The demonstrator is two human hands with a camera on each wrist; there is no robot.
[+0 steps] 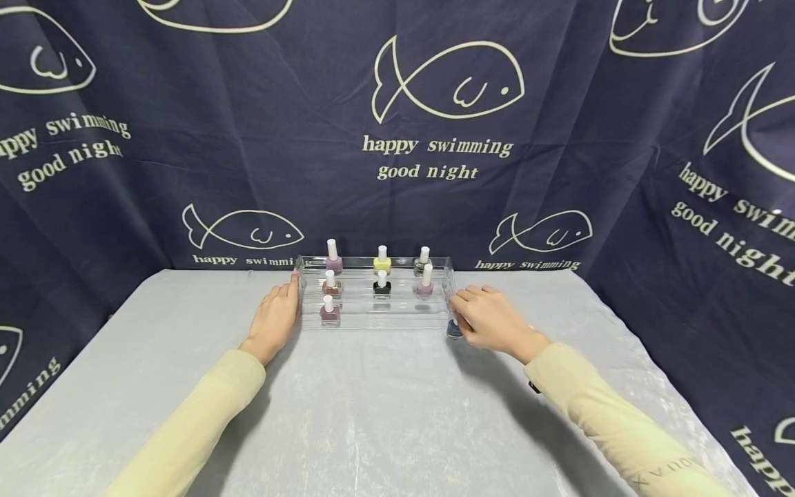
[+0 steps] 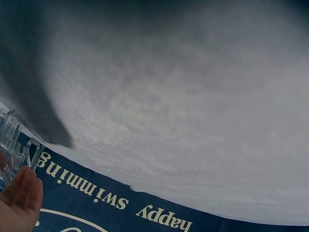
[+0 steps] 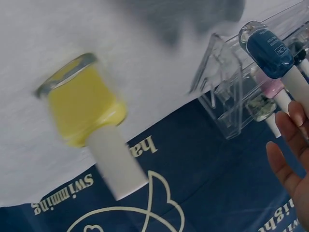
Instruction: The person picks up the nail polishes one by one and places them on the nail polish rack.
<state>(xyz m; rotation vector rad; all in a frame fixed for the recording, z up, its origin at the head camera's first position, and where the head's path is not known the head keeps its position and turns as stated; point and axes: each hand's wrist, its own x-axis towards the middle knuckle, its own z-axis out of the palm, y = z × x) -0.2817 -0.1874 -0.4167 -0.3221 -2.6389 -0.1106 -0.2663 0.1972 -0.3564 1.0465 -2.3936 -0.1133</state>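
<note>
A clear acrylic tiered rack [image 1: 357,321] stands at the back of the table, holding several white-capped nail polish bottles. At its left end my left hand [image 1: 275,319] touches the side with extended fingers. In the left wrist view those fingers [image 2: 29,193] lie against the rack's end. My right hand [image 1: 487,319] is by the rack's front right corner, pinching the white cap of a blue nail polish bottle [image 1: 455,330]. Up close in the right wrist view, the blue bottle [image 3: 265,48] overlaps the rack, with my right fingertips [image 3: 295,113] at its cap.
A yellow nail polish bottle [image 3: 87,104] shows large and blurred near the right wrist camera. On the rack are a purple bottle [image 1: 330,314] in front, a black one [image 1: 381,286] in the middle and a yellow one [image 1: 381,262] behind. A dark printed curtain [image 1: 341,138] hangs behind.
</note>
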